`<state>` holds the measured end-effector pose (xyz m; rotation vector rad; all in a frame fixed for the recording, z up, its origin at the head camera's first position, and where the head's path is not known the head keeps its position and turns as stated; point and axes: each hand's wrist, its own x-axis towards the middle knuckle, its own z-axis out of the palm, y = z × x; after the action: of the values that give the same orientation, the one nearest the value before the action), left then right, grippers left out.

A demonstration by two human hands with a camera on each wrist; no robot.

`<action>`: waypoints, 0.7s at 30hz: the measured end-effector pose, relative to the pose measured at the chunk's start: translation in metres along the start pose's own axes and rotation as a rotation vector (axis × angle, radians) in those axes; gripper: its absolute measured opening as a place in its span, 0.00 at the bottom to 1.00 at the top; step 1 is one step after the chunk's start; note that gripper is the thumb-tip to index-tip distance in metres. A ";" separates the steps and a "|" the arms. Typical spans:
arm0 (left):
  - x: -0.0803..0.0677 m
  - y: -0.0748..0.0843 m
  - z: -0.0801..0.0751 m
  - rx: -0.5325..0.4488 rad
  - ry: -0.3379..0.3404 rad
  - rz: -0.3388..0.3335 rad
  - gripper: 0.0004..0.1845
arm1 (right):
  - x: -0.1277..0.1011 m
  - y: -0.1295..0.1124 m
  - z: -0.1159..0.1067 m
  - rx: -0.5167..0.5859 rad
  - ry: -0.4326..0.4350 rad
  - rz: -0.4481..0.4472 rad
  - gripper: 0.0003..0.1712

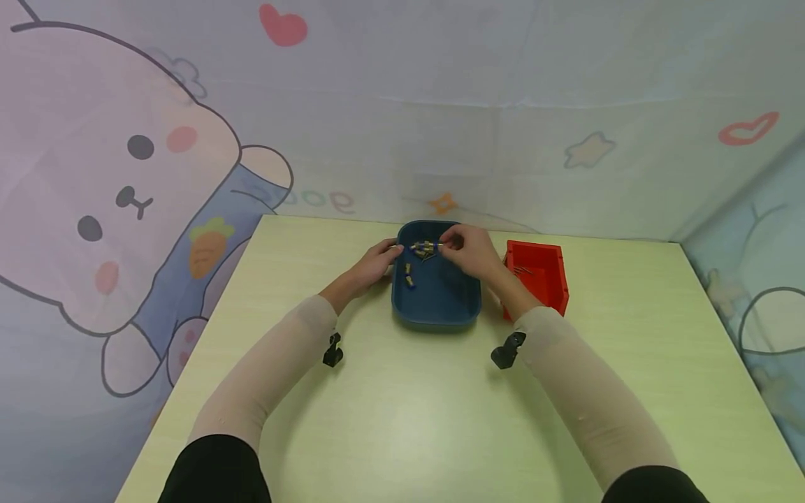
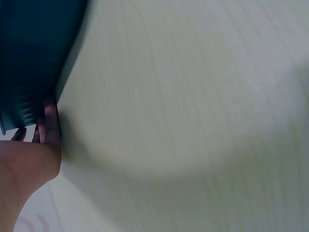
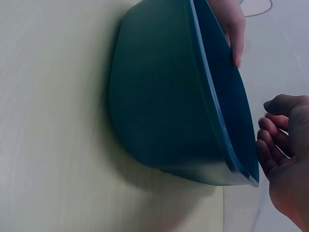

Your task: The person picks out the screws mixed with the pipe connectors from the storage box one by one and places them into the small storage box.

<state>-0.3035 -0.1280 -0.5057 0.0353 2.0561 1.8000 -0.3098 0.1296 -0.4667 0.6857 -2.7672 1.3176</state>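
Observation:
A deep dark blue bin [image 1: 437,300] stands on the table. In it lie several small brass-and-blue pieces [image 1: 425,248], and two more brass pieces [image 1: 409,276] are apart from that cluster. My left hand [image 1: 375,262] grips the bin's left side, thumb over the rim, fingers [image 2: 50,121] along the outer wall. Above the bin's far right part is my right hand [image 1: 470,250], its fingers curled and thumb close to the index. Its fingertips overlap the cluster in the head view; I cannot tell whether a piece is between them. In the right wrist view this hand [image 3: 289,145] is beside the rim.
A red box [image 1: 544,279] with a few thin metal pieces [image 1: 522,270] stands right of the bin, partly behind the right forearm. The pale wooden table [image 1: 402,419] ends at a printed cloth backdrop [image 1: 402,140]. A black camera mount [image 1: 508,351] hangs below the right wrist.

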 end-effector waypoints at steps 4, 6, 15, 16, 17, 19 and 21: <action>0.000 -0.001 0.000 -0.003 0.002 0.001 0.30 | 0.000 0.000 0.005 0.029 -0.004 -0.002 0.11; 0.001 -0.001 0.000 -0.007 0.001 0.002 0.30 | 0.000 -0.001 0.007 0.036 -0.004 0.001 0.11; -0.001 0.000 0.002 -0.019 -0.008 -0.003 0.31 | -0.003 -0.001 0.011 0.052 0.010 0.012 0.09; -0.001 0.000 0.002 -0.018 -0.008 -0.002 0.31 | -0.003 -0.001 0.011 0.053 0.012 0.013 0.09; -0.001 0.001 0.002 -0.015 -0.008 -0.002 0.31 | -0.002 0.000 0.012 0.049 0.015 0.012 0.09; -0.002 0.002 0.003 -0.010 -0.008 -0.001 0.31 | -0.001 0.000 0.012 0.039 0.019 0.014 0.09; -0.002 0.002 0.003 -0.002 -0.009 0.000 0.31 | 0.000 0.000 0.012 0.036 0.022 0.015 0.10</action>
<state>-0.3015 -0.1249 -0.5033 0.0432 2.0483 1.7987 -0.3078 0.1204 -0.4743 0.6486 -2.7435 1.3731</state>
